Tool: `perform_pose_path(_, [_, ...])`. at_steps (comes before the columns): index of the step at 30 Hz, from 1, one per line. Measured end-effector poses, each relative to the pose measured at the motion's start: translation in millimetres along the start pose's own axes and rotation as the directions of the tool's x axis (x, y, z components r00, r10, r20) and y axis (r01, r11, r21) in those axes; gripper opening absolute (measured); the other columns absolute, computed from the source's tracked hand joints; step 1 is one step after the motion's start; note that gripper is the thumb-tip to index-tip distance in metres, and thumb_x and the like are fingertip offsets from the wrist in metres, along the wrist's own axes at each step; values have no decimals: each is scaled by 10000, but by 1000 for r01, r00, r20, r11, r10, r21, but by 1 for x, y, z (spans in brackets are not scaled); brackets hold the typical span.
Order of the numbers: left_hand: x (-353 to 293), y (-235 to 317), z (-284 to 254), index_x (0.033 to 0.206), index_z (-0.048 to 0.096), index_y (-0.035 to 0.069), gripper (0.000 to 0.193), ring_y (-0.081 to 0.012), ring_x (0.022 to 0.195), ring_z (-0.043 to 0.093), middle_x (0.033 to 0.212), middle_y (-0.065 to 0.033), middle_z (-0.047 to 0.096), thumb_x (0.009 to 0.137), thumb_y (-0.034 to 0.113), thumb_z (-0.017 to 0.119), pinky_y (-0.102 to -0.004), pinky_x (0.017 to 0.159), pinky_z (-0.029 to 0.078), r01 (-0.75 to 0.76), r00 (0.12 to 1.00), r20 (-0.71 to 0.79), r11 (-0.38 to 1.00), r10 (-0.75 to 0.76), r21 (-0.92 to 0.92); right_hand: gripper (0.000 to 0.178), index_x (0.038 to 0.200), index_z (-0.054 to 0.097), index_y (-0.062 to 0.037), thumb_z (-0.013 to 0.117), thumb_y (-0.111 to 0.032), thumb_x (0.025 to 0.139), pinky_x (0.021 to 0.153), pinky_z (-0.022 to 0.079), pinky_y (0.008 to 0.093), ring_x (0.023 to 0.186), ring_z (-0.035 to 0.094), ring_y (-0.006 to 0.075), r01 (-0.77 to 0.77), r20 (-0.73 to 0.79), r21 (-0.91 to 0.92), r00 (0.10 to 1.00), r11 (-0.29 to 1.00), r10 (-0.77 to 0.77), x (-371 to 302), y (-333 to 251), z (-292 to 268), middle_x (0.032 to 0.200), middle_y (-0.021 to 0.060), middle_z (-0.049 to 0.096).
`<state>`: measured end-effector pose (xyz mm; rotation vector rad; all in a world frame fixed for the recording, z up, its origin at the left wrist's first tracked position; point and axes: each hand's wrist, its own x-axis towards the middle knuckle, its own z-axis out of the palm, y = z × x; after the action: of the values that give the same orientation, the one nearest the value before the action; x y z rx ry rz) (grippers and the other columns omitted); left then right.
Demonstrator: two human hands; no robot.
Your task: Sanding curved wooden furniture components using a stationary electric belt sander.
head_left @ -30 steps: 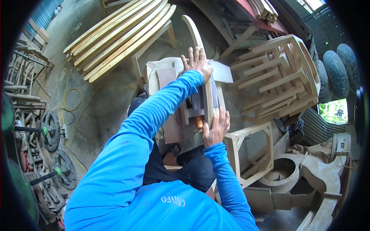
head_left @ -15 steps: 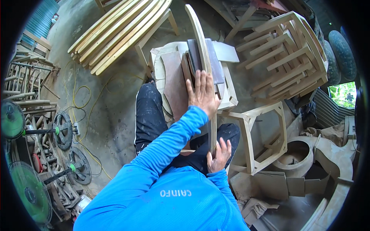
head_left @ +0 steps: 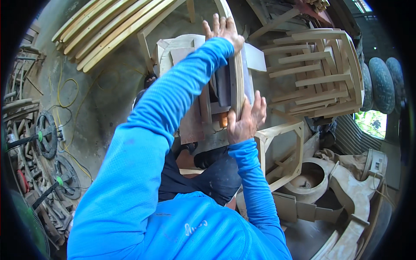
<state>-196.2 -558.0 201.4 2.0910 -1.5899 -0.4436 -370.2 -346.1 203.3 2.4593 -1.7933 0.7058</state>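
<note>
A long, slightly curved wooden slat (head_left: 236, 76) stretches away from me, over a stack of boards. On its far part lies my left hand (head_left: 224, 32), palm down, fingers stretched and spread; whether anything is under the palm is hidden. My right hand (head_left: 247, 120) grips the slat's near end between thumb and fingers. Beneath the slat are a dark grey padded block (head_left: 222, 89) and a brown board (head_left: 192, 131). A small orange piece (head_left: 223, 120) shows close to my right hand. My left forearm covers part of the stack.
Several curved slats (head_left: 115, 30) lie side by side at the far left. A pile of wooden frames (head_left: 320, 73) stands on the right, with another wooden frame (head_left: 281, 149) nearer me. Yellow cable (head_left: 65, 97) runs over the floor at left, beside fan bases (head_left: 45, 134).
My left hand has slid forward along the slat, away from me. The right hand and the slat's near end have moved forward too, and the view has shifted.
</note>
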Motion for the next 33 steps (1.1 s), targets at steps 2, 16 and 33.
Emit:
perform_pose_path(2, [30,-2,0,1638,134,113,820,-287,1596,12,1710,-111,155,934,378,459,-571,1255,-45,39,998,47,999,-39,-4,582,1321,594,-20,674,-237,788,1196,199,578,1475,268,449,-6,11,-11,1000,1000,6,28,2,13,1571,223,370])
perform_pose_path(16, [200,-20,6,1650,107,149,819,-391,1578,70,1705,-166,150,954,439,425,-585,1254,-22,360,898,344,906,-273,-221,545,1324,598,-52,660,-293,839,1180,257,565,1447,337,412,55,64,-119,997,991,-48,191,8,78,1493,199,484])
perform_pose_path(33, [309,-75,78,1288,718,202,435,-419,1325,556,1331,-138,675,860,252,777,-758,1144,193,-381,838,544,752,36,538,523,1363,589,-47,635,-311,914,1192,230,547,1462,313,403,85,104,-51,991,995,-79,204,-35,95,1511,186,468])
